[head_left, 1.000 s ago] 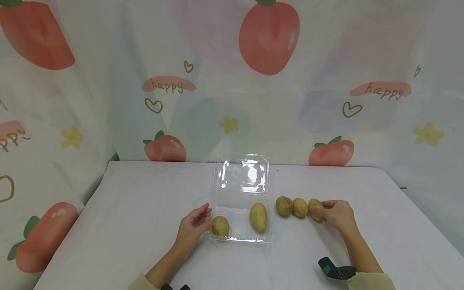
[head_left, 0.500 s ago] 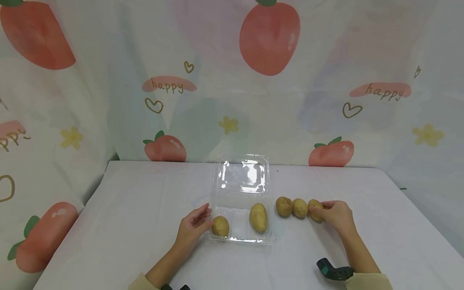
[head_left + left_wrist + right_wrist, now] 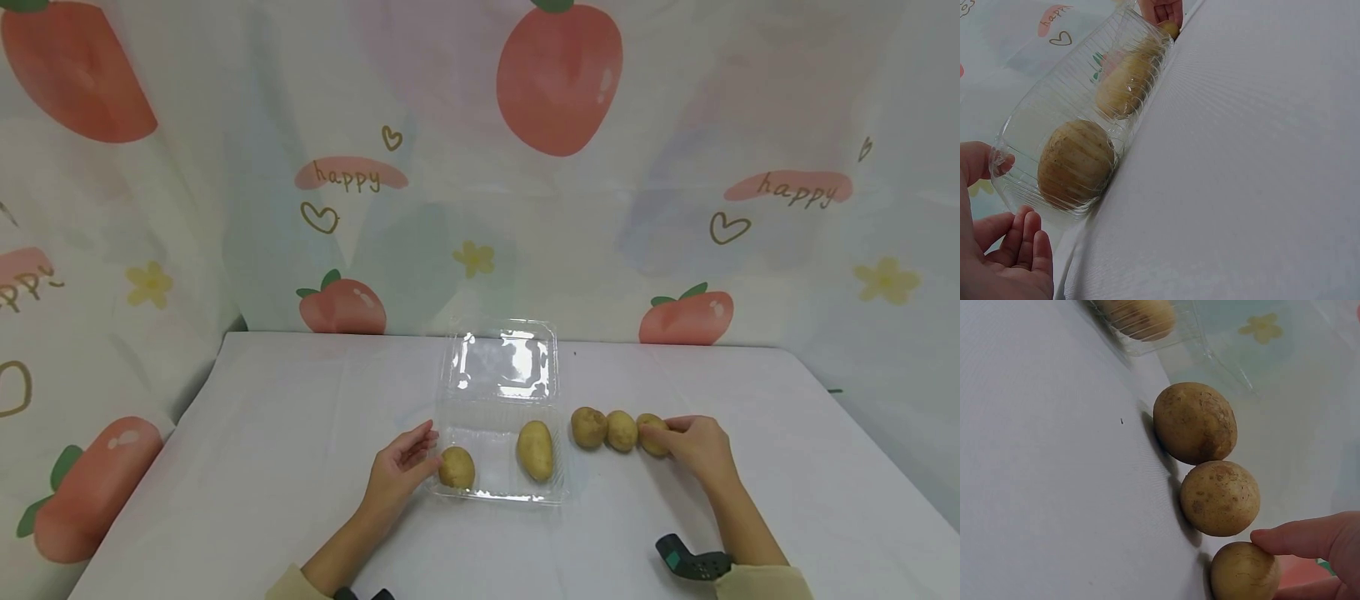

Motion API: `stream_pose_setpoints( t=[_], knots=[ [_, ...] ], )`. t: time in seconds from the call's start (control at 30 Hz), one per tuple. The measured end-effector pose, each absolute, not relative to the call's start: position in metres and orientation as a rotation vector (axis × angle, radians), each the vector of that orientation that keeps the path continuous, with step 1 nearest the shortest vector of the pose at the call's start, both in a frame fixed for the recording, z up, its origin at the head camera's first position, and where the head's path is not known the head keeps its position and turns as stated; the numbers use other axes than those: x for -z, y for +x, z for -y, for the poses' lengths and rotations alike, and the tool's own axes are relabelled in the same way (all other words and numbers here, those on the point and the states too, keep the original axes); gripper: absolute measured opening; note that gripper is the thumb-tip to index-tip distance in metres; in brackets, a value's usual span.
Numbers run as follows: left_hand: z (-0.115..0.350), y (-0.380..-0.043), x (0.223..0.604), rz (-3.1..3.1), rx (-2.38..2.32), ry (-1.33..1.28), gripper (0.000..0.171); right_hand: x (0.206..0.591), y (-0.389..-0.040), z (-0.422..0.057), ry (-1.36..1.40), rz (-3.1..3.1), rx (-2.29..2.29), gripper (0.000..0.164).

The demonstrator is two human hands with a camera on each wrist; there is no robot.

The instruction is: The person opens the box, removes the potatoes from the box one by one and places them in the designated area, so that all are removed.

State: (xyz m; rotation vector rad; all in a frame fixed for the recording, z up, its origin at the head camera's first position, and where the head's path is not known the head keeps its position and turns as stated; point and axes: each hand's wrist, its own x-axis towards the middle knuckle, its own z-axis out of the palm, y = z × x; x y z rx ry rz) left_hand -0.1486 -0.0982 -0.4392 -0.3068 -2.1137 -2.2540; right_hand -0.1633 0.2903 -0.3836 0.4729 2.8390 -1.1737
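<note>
Your white, faintly textured tabletop [image 3: 300, 417] carries a clear ribbed plastic clamshell box [image 3: 495, 458], lid open, and, just right, two roundish yellow-brown potatoes [image 3: 1220, 498] touching. Third small yellow-brown potato [image 3: 1244, 572], pinched by your right hand [image 3: 701, 443]: table contact unclear. Dark speck [image 3: 575, 353] near back.

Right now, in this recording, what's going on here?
A person's right hand pinches the rightmost potato of a row of three on the white table, beside a clear plastic box. The left hand is at the box's left edge. The lid is open, with a round potato and a longer potato inside the box.
</note>
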Motion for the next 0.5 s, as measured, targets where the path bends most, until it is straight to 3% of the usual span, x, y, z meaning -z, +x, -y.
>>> stream_pose_setpoints(
  t=[0.5],
  knots=[
    [0.0985,-0.1483,0.4397,2.111,2.262,-0.304,0.051,0.3804,-0.1632,-0.2966,0.483,-2.816,1.132,0.076]
  ],
)
